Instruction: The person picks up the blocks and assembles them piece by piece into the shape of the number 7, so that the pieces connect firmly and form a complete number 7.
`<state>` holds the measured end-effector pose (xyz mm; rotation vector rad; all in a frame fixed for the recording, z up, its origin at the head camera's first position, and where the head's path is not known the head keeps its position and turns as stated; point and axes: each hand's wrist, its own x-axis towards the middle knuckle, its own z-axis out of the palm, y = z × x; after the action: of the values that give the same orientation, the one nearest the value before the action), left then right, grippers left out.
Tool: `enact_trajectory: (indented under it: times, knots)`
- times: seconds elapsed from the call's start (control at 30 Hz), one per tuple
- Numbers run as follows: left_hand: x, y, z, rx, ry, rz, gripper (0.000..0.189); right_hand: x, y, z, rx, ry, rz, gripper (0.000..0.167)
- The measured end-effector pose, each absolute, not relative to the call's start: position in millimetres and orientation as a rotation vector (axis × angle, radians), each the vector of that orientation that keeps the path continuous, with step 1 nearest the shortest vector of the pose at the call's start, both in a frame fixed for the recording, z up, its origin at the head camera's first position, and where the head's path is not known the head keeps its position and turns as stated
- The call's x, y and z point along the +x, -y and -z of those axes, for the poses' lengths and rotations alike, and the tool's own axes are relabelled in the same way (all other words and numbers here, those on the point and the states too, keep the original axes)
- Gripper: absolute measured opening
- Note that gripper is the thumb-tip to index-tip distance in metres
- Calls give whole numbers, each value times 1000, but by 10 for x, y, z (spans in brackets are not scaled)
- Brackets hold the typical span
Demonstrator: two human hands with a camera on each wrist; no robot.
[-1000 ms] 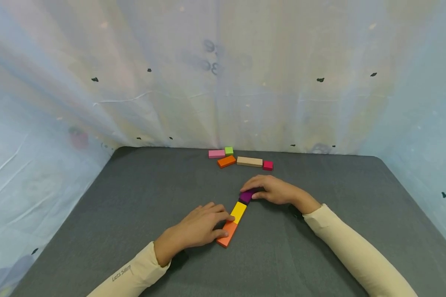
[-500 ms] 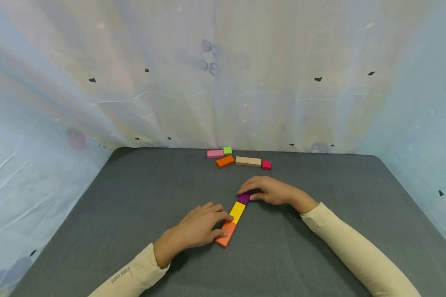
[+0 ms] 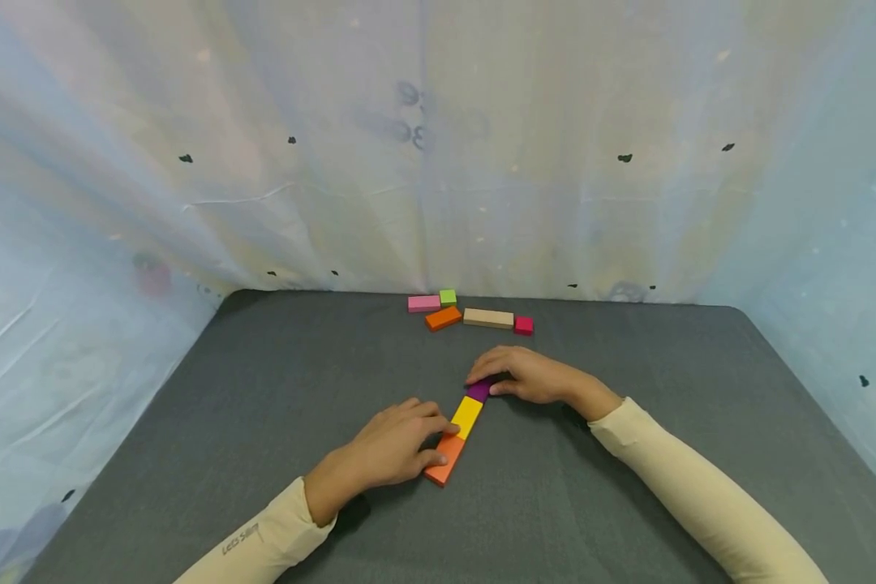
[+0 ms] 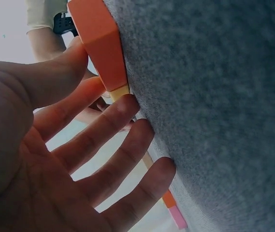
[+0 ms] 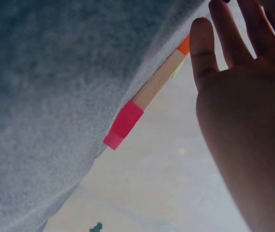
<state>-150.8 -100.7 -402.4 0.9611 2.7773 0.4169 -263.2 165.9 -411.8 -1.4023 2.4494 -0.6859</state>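
An orange block (image 3: 446, 460), a yellow block (image 3: 467, 417) and a purple block (image 3: 478, 391) lie end to end in a slanting line on the dark grey table. My left hand (image 3: 394, 446) rests its thumb on the orange block and its index finger near the joint with the yellow one. In the left wrist view the other fingers of the left hand (image 4: 74, 145) are spread and fairly straight, tips at the cloth. At the far end, my right hand (image 3: 536, 375) pinches the purple block between thumb and fingers, partly covering it.
Farther back lie a pink block (image 3: 424, 303), a lime green block (image 3: 448, 297), a darker orange block (image 3: 443, 318), a plain wooden block (image 3: 488, 318) and a red block (image 3: 523, 325). A pale curtain (image 3: 526, 227) hangs along the table's back edge.
The right hand has shifted slightly toward the left hand with the purple block, which now sits against the yellow block's end. The left hand has stayed in place.
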Motion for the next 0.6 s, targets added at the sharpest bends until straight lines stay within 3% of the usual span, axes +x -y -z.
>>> enact_trajectory:
  times: [0.6]
  knots:
    - [-1495,998,3988,972,-2780,-392,37,-2642,-1662,4111,-1403,-2448,675,35]
